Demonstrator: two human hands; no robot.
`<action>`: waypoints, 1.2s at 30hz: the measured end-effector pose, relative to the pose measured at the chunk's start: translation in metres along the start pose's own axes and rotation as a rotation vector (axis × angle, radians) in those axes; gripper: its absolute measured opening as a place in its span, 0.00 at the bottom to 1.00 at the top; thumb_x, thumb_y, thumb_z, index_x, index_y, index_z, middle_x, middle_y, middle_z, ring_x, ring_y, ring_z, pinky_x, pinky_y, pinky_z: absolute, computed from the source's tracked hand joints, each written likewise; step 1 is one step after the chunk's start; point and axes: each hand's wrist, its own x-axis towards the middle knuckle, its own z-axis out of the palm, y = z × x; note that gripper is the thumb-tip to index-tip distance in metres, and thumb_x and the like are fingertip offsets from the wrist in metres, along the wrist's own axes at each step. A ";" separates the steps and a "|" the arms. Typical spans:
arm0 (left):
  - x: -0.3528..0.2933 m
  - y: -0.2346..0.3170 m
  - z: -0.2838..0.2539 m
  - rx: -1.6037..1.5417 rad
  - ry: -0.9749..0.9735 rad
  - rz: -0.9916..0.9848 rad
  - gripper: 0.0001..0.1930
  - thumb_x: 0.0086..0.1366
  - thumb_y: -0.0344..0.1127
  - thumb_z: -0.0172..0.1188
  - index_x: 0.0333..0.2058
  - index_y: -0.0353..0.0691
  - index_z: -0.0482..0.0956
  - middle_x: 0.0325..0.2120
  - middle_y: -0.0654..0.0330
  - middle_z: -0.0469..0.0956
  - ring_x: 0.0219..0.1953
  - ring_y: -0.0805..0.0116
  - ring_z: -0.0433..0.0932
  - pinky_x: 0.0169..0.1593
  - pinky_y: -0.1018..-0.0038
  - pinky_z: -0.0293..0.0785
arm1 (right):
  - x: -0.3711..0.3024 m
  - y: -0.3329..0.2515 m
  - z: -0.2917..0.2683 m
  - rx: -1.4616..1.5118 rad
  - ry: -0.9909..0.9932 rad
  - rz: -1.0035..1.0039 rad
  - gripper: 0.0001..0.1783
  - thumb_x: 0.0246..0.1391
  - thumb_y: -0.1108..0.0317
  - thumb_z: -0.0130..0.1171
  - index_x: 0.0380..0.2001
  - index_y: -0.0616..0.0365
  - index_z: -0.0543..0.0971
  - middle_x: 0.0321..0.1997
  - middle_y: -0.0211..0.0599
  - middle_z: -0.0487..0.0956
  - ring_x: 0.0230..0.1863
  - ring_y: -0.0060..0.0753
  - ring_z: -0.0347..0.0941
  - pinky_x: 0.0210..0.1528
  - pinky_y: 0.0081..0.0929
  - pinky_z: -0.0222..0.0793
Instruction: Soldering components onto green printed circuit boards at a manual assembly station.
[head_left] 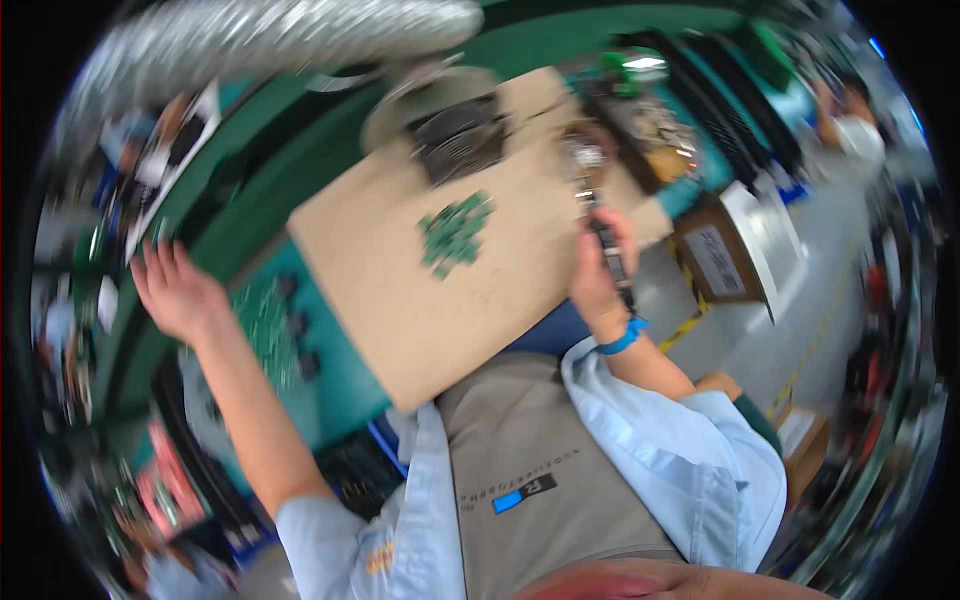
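My left hand (182, 298) is raised at the far left with its fingers stretched apart, holding nothing. It is nearest to the dark green frame edge of the bench. My right hand (603, 265) is closed around a slim black-handled tool (610, 250) at the right edge of a brown cardboard sheet (370, 290). Beyond the handle lies a shiny round metal piece (585, 155); blur hides the tool's exact kind and whether the two join. A loose pile of small green circuit boards (455, 235) lies mid-sheet. A blue strap (625, 337) circles my right wrist.
A dark boxy device (460, 140) sits at the sheet's far edge, under a silver flexible duct (270, 35). More green boards (265, 330) lie on the teal mat at left. A tray of small parts (660, 140) and a carton (715, 250) are at right. Other people work around.
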 end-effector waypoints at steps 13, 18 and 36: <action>-0.120 0.181 0.083 0.631 -1.038 0.449 0.19 0.74 0.27 0.56 0.60 0.28 0.73 0.51 0.48 0.81 0.50 0.63 0.81 0.55 0.72 0.76 | -0.002 -0.004 0.010 0.249 0.046 0.120 0.20 0.61 0.77 0.49 0.57 0.60 0.73 0.43 0.42 0.80 0.41 0.30 0.74 0.47 0.25 0.72; -0.123 0.185 0.072 0.676 -1.056 0.442 0.19 0.74 0.29 0.56 0.61 0.29 0.73 0.52 0.49 0.81 0.51 0.63 0.80 0.56 0.71 0.76 | 0.000 -0.007 0.010 0.214 -0.003 0.095 0.20 0.61 0.77 0.50 0.57 0.59 0.73 0.44 0.42 0.80 0.40 0.30 0.73 0.47 0.24 0.71; -0.121 0.171 0.067 0.696 -1.088 0.417 0.22 0.75 0.34 0.56 0.63 0.31 0.71 0.54 0.51 0.79 0.52 0.61 0.79 0.58 0.69 0.74 | -0.001 -0.008 0.010 0.145 -0.043 0.062 0.19 0.63 0.76 0.50 0.57 0.59 0.74 0.46 0.43 0.79 0.41 0.29 0.74 0.45 0.23 0.71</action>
